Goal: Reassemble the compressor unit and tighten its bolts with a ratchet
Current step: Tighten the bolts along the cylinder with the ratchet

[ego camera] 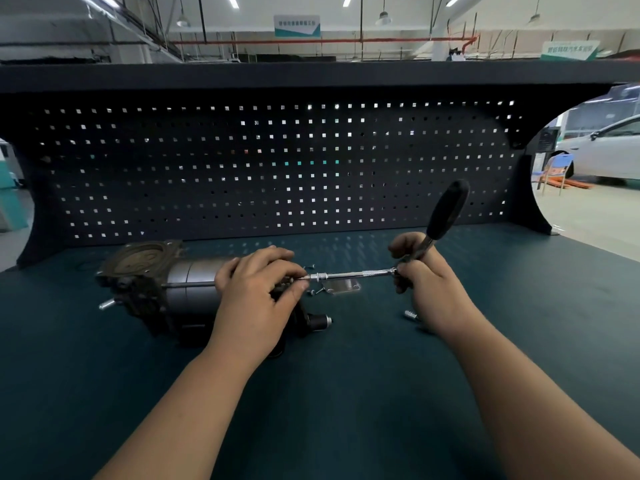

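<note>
Compressor [194, 285] likely heavy, rigid, on bench [346, 393] | left hand [259, 289] over its end pinches extension [356, 273] tip | right hand [422, 275] grips ratchet [446, 209] near head | hold by housing

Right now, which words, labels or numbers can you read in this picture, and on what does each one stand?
Hanging sign at top centre: a row of characters, too blurred to read.
Hanging sign at top right: a row of characters, too blurred to read.
Compressor unit: no label or number shows.
Ratchet: no brand or marking shows.
</note>
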Demonstrator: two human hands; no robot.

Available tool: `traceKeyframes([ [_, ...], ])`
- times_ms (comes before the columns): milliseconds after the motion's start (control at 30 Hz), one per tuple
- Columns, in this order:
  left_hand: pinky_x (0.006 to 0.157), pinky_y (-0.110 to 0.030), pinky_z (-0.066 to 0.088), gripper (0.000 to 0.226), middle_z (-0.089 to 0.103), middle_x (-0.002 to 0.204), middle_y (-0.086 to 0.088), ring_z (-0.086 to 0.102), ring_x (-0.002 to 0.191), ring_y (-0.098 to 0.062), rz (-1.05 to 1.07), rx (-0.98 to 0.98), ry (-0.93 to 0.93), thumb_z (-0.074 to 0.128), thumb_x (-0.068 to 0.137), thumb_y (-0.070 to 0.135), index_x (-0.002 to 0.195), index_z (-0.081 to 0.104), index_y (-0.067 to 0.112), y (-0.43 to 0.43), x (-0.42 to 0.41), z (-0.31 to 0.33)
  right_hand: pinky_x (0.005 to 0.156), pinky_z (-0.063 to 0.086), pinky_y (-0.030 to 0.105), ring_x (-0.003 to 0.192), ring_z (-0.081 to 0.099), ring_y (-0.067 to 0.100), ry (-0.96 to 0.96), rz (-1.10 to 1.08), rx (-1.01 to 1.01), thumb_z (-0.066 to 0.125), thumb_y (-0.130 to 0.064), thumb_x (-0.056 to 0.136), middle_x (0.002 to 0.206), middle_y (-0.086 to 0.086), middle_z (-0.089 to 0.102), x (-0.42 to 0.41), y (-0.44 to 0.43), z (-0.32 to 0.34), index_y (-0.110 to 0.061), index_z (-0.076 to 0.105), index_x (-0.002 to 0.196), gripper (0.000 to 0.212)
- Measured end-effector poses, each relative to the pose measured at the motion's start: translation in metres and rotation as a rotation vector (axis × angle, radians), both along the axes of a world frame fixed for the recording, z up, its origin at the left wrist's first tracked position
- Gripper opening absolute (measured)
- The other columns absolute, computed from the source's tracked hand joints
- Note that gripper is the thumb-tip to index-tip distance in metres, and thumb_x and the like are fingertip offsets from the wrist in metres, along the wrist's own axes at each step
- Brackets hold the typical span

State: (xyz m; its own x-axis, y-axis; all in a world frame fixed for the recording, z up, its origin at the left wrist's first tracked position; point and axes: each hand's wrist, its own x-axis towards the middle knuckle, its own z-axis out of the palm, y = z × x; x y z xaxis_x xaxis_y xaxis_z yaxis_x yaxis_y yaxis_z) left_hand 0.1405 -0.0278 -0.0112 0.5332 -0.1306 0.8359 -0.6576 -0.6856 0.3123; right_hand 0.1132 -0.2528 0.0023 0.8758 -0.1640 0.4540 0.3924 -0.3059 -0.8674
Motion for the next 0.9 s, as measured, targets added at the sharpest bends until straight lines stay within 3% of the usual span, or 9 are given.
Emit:
traceKeyframes([
  [167,0.095,-0.024,0.014,0.011,0.050,0.107,0.021,0.038,0.102,0.009,0.008,0.055,-0.009,0.059,0.082,0.035,0.088,0.067,0.029,0.001,-0.001,-0.001,0.069,0.043,0.027,0.076,0.061,0.009,0.054,0.036,-0.322,0.045,-0.014,0.092,0.093,-0.011,0.061,-0.015,-0.017,0.007,-0.061,0.042,0.095,0.047],
  [300,0.094,-0.022,0.013,0.010,0.050,0.106,0.021,0.038,0.103,0.007,0.003,0.061,-0.012,0.059,0.083,0.033,0.089,0.065,0.028,0.001,-0.002,-0.001,0.066,0.042,0.023,0.083,0.061,0.010,0.033,-0.010,-0.430,0.045,-0.018,0.096,0.072,-0.007,0.068,-0.016,-0.023,0.004,-0.055,0.044,0.100,0.037],
  [467,0.098,-0.018,0.009,0.008,0.049,0.104,0.022,0.039,0.111,0.003,0.004,0.071,0.004,0.056,0.085,0.034,0.091,0.061,0.031,0.002,-0.003,-0.001,0.076,0.046,0.021,0.082,0.065,-0.003,-0.022,-0.028,-0.322,0.051,-0.009,0.095,0.080,-0.008,0.069,-0.016,-0.018,-0.003,-0.044,0.052,0.102,0.036],
  [600,0.101,-0.017,0.005,0.005,0.048,0.104,0.024,0.032,0.118,0.007,-0.009,0.078,0.013,0.057,0.088,0.033,0.092,0.058,0.032,0.004,-0.002,-0.003,0.097,0.048,0.037,0.105,0.065,0.010,-0.076,-0.019,-0.206,0.053,0.002,0.089,0.102,-0.009,0.070,-0.026,-0.013,-0.004,-0.034,0.055,0.110,0.041],
  [700,0.102,-0.025,0.008,0.006,0.048,0.107,0.020,0.034,0.117,0.004,-0.010,0.084,0.022,0.062,0.090,0.028,0.095,0.062,0.027,0.006,-0.002,-0.001,0.094,0.053,0.032,0.097,0.069,0.008,-0.108,0.055,-0.055,0.053,0.014,0.088,0.126,0.001,0.061,-0.036,-0.009,0.001,-0.024,0.055,0.102,0.041],
  [833,0.099,-0.029,0.012,0.008,0.047,0.110,0.015,0.029,0.102,0.020,-0.042,0.088,0.027,0.066,0.089,0.021,0.096,0.065,0.023,0.010,0.000,0.002,0.084,0.053,0.019,0.096,0.070,0.012,-0.068,0.139,0.038,0.057,0.017,0.086,0.125,-0.001,0.061,-0.040,-0.007,0.002,-0.018,0.057,0.099,0.037],
  [900,0.098,-0.029,0.012,0.010,0.047,0.111,0.014,0.020,0.100,0.032,-0.055,0.082,0.034,0.068,0.088,0.016,0.096,0.065,0.022,0.015,0.002,0.002,0.088,0.053,0.022,0.101,0.070,0.016,-0.049,0.162,0.044,0.060,0.015,0.086,0.124,-0.003,0.062,-0.039,-0.006,0.000,-0.017,0.059,0.100,0.036],
])
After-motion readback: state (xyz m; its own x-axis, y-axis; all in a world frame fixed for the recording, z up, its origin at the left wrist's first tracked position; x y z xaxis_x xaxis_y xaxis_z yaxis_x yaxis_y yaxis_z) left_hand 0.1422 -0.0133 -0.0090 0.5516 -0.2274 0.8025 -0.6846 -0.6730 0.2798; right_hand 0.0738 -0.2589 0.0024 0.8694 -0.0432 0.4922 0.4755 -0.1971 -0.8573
